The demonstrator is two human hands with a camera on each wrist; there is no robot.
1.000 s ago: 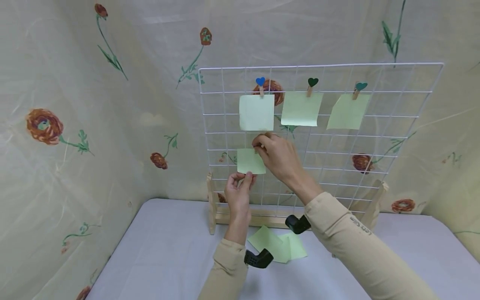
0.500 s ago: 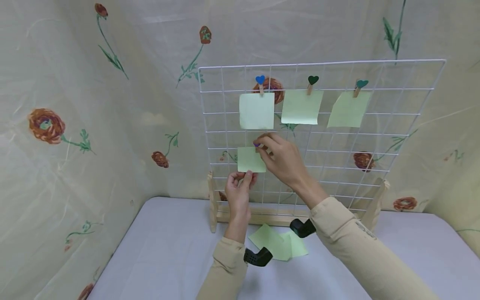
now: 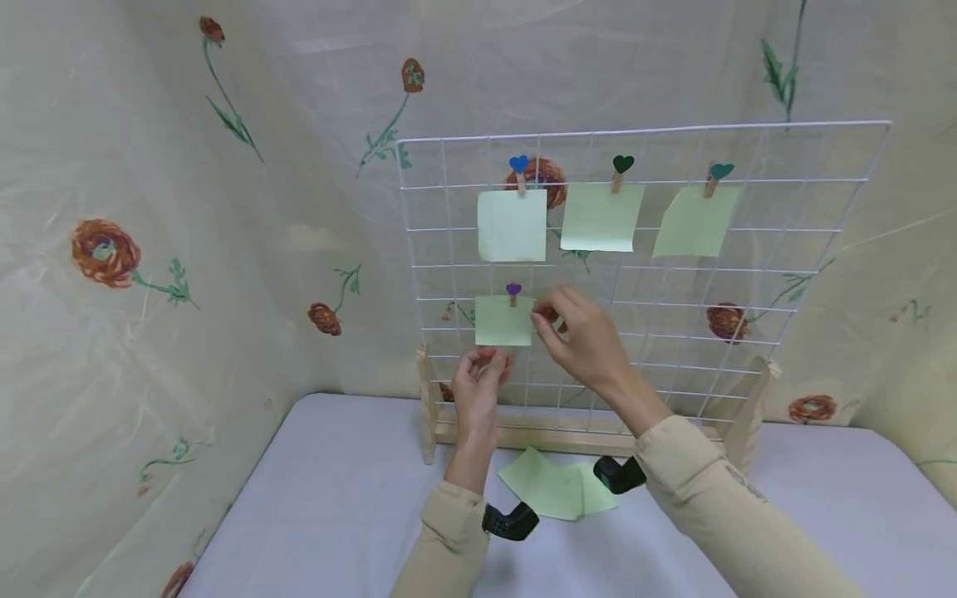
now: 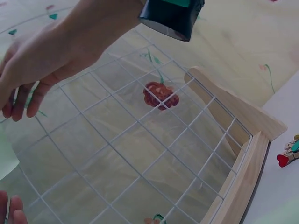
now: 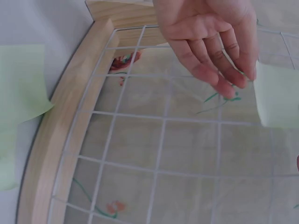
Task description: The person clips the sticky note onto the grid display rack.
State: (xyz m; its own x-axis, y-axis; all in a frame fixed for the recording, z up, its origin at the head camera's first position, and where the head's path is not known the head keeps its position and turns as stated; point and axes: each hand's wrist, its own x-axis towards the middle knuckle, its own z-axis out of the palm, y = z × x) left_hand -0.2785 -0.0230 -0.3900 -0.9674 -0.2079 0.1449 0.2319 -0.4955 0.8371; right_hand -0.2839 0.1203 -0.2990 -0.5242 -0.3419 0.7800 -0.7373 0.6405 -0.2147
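A pale green paper note [image 3: 503, 322] hangs on the white wire grid [image 3: 665, 320] from a small clothespin with a purple heart [image 3: 513, 291]. Just under its lower edge is my left hand [image 3: 480, 386], holding nothing, with its fingers relaxed; the right wrist view shows its fingertips [image 5: 229, 88] close beside the note. My right hand [image 3: 583, 336] is at the note's right side, thumb and fingers loosely bent and apart from the clothespin. Above, three more notes hang in a row from heart clothespins: one blue [image 3: 519, 164], one dark green [image 3: 623, 164], one teal [image 3: 720, 171].
The grid stands in a wooden base [image 3: 568, 438] on a white-covered table [image 3: 336, 498]. Loose green notes [image 3: 549, 486] lie in front of it. Several heart clothespins [image 4: 289, 154] lie beyond the base in the left wrist view. A flowered curtain [image 3: 224, 332] hangs behind.
My right hand has let go of the purple-heart clothespin and moved right and slightly down, leaving it on the note. My left hand has released the note's lower edge and dropped slightly.
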